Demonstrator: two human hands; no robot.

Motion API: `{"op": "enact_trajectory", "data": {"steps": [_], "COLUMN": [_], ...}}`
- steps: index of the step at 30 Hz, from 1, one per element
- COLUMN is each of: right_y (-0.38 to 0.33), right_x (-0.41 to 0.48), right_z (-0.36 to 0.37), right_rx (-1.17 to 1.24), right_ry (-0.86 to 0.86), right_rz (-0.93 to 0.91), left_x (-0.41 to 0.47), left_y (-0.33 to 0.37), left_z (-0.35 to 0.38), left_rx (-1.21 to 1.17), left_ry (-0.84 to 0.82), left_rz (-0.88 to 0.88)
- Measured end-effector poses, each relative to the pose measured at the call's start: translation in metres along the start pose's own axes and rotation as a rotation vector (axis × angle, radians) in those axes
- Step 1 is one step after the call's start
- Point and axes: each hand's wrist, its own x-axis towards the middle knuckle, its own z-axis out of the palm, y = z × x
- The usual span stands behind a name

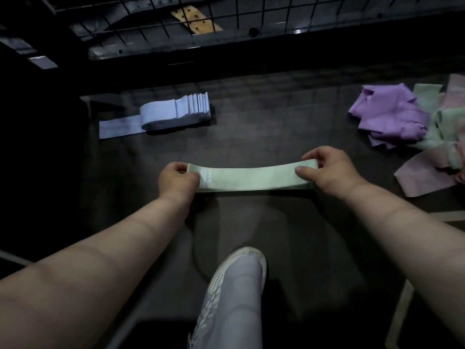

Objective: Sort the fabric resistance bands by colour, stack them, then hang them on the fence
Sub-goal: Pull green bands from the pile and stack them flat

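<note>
1. I'm pinching the green band [249,178] at both ends, left hand [176,178] and right hand [329,172] curled around it, over the middle of the floor [276,127].
2. Mixed bands [392,117] are lying at the right edge.
3. The pale stack [176,113] is sitting far left, near the fence [176,21].

Premises: a work floor, most likely a small workshop or storeroom; the low light limits certainty. The bare dark floor [276,127] serves as the working surface, with a shoe [239,273] planted on it. A black wire fence [226,23] of square mesh crosses the far side. Behind it lie grey metal beams [314,31] and a tan board [196,20] drilled with holes. Goods lie in bulk on the floor: a stack of pale blue bands [176,110] and a loose heap of purple, green and pink bands [392,117].
</note>
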Motion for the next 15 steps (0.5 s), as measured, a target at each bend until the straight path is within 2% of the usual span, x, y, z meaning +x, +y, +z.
{"op": "enact_trajectory", "data": {"steps": [4,7,12,15], "right_y": [0.005,0.007,0.006,0.006], "right_x": [-0.002,-0.005,-0.015,-0.015], "right_z": [0.004,0.004,-0.003,-0.006], "right_rx": [-0.193,-0.301,-0.592,-0.804], "right_ry": [0.047,0.048,-0.055,-0.149], "right_rz": [-0.064,-0.096,-0.192,-0.245], "left_x": [0.0,0.004,0.002,0.004], "left_y": [-0.006,-0.01,-0.012,-0.015], "left_z": [0.002,0.002,-0.002,-0.005], "left_rx": [0.18,0.298,0.706,0.852], "left_ry": [-0.046,-0.059,-0.072,-0.197], "left_rz": [0.178,0.22,0.319,0.468]}}
